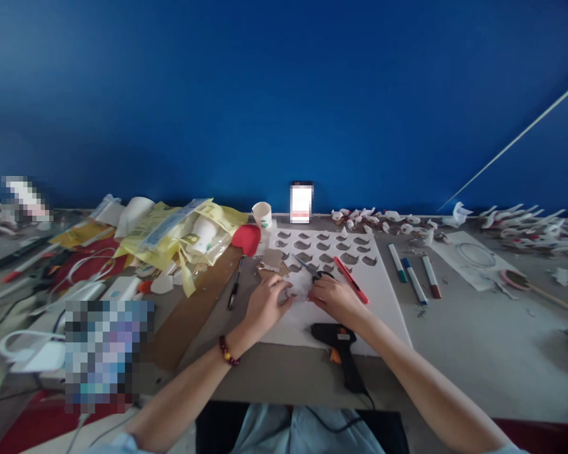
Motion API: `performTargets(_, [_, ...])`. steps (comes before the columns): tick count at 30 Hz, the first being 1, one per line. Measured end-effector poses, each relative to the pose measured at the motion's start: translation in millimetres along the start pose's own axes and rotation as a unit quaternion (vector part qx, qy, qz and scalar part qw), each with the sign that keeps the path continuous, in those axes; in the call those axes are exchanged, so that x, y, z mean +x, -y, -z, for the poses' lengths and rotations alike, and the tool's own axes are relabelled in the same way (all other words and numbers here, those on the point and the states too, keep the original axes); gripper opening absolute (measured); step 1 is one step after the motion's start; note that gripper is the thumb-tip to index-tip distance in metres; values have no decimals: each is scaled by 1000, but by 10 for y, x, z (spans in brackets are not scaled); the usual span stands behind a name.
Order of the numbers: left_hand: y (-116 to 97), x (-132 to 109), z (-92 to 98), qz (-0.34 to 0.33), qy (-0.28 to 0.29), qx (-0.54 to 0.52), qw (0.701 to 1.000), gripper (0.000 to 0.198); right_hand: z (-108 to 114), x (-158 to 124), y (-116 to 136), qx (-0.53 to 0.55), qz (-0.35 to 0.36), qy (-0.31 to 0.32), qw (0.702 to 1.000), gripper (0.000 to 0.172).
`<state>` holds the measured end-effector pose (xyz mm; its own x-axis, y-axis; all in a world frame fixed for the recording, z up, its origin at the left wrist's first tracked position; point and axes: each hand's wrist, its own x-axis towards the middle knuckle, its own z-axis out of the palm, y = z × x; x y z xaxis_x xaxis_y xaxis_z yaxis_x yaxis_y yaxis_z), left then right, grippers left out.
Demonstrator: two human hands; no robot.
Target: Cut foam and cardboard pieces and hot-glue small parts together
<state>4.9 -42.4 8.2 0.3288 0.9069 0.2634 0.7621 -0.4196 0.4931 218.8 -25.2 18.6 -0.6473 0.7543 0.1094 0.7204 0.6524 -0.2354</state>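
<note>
My left hand and my right hand meet over a white foam board with several small bird-like shapes cut out of it. Between their pinched fingertips is a small white piece, partly hidden by the fingers. Beyond my right hand lie dark-handled scissors, with a red craft knife beside them. A torn brown cardboard piece rests just past my left hand. Nearer my body, a black glue gun lies on the board's front edge.
Several markers lie right of the board, a black pen left of it. A paper cup and a phone stand at the back. Yellow packaging and a cardboard strip crowd the left; white bird-like pieces line the wall.
</note>
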Motion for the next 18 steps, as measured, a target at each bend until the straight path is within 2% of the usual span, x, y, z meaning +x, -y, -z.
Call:
performTargets(6, [10, -2, -9, 6, 1, 2, 1000, 20, -28, 32, 49, -66, 21, -15, 997, 8])
performTargets(10, [-9, 4, 7, 3, -12, -6, 1000, 20, -22, 24, 52, -48, 16, -31, 998, 8])
performTargets(14, [-65, 3, 39, -20, -38, -66, 997, 18, 40, -4, 85, 86, -36, -92, 991, 10])
performTargets(16, [-105, 1, 61, -23, -31, -123, 992, 18, 53, -6, 119, 202, -73, -114, 970, 9])
performTargets(18, [-143, 5, 83, -19, -13, -181, 983, 19, 37, 1, 150, 319, -116, -114, 934, 11])
